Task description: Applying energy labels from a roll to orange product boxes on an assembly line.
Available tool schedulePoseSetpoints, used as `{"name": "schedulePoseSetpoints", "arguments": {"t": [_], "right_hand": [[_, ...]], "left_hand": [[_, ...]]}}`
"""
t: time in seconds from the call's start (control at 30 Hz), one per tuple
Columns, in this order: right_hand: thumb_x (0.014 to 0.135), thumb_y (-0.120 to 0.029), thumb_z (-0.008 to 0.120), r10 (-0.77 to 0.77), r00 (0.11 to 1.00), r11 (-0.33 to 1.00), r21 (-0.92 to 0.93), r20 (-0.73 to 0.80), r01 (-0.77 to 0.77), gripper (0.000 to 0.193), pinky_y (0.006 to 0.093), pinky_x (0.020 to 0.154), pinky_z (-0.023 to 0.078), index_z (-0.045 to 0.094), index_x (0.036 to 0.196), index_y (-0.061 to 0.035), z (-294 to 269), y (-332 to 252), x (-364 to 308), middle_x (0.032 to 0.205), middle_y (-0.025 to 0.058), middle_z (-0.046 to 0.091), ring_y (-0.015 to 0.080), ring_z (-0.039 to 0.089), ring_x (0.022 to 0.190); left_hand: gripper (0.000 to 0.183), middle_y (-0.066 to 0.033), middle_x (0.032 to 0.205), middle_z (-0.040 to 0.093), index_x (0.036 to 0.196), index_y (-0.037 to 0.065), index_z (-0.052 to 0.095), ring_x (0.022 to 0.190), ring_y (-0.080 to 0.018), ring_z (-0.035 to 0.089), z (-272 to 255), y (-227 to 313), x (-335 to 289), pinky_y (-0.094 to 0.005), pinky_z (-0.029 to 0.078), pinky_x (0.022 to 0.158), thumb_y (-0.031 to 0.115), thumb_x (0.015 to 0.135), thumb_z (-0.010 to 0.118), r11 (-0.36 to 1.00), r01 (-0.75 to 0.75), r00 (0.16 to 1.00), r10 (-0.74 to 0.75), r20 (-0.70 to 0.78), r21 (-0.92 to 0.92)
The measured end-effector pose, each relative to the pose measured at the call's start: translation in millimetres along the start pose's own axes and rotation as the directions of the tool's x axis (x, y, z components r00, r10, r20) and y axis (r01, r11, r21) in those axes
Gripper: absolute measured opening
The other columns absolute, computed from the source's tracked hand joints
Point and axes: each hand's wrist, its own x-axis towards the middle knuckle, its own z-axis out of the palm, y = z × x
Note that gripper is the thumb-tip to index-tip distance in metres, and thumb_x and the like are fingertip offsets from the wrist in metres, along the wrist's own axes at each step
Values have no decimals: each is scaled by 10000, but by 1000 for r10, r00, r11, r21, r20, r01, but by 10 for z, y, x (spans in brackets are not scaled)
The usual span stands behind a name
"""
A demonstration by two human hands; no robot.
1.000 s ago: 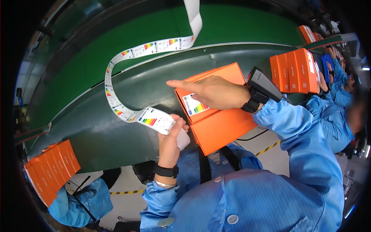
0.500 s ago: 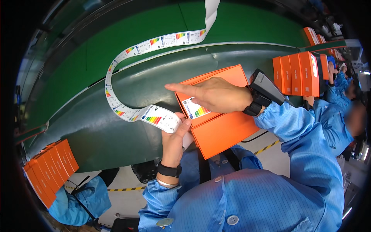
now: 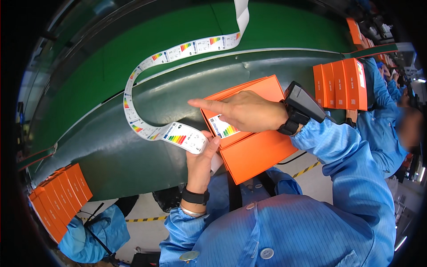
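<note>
My left hand (image 3: 201, 158) is closed with its thumb over the loose end of a label strip (image 3: 183, 137), a white paper band printed with coloured bar charts. Its fingertips reach the near-left corner of the orange boxes. My right hand (image 3: 255, 111) lies over the farther orange box (image 3: 270, 89), index finger stretched out past the box's left edge, other fingers partly bent. Below its thumb, a similar energy label (image 3: 221, 127) sits on that box, partly covered by the hand. A second orange box (image 3: 255, 155) is next to it, nearer my body. A black wrist-worn device (image 3: 304, 102) is on my right wrist.
The strip curves left and back over the green belt (image 3: 284, 26). Several orange boxes (image 3: 340, 84) stand in a row at right, beside a co-worker's blue sleeve (image 3: 378, 120). More orange boxes (image 3: 62, 191) stand at far left, near another blue-clothed person (image 3: 98, 236).
The far part of the label strip has shifted slightly right. My hands stay almost in place. At the right, a co-worker's hand now shows below the row of boxes.
</note>
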Motion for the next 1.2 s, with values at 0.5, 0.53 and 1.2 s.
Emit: {"name": "schedulePoseSetpoints", "arguments": {"t": [0.5, 0.53, 1.2], "right_hand": [[760, -308, 575, 113, 986, 820, -549, -122, -162, 609, 312, 526, 431, 364, 1309, -151, 181, -275, -67, 716, 82, 559, 190, 583, 664], [760, -308, 575, 106, 987, 819, -551, -122, -156, 609, 312, 526, 431, 364, 1309, -151, 128, -258, -67, 716, 82, 559, 190, 583, 664], [700, -154, 663, -14, 763, 999, -39, -647, -15, 392, 391, 914, 355, 566, 1073, -83, 259, -741, -105, 1154, 118, 469, 317, 413, 1095]], "left_hand": [[123, -23, 795, 561, 857, -1, 548, 700, -83, 512, -17, -38, 18, -222, 422, 642, 41, 782, 636, 991, -103, 991, 110, -80, 88], [123, -23, 795, 561, 857, -1, 548, 700, -83, 512, -30, -31, 19, -222, 422, 642, 41, 782, 636, 990, -109, 990, 116, -84, 87], [240, -34, 835, 564, 1010, -5, 534, 775, -108, 536, -721, 469, -462, -243, 431, 704, 20, 774, 565, 971, -121, 983, 89, 160, 207]]}}
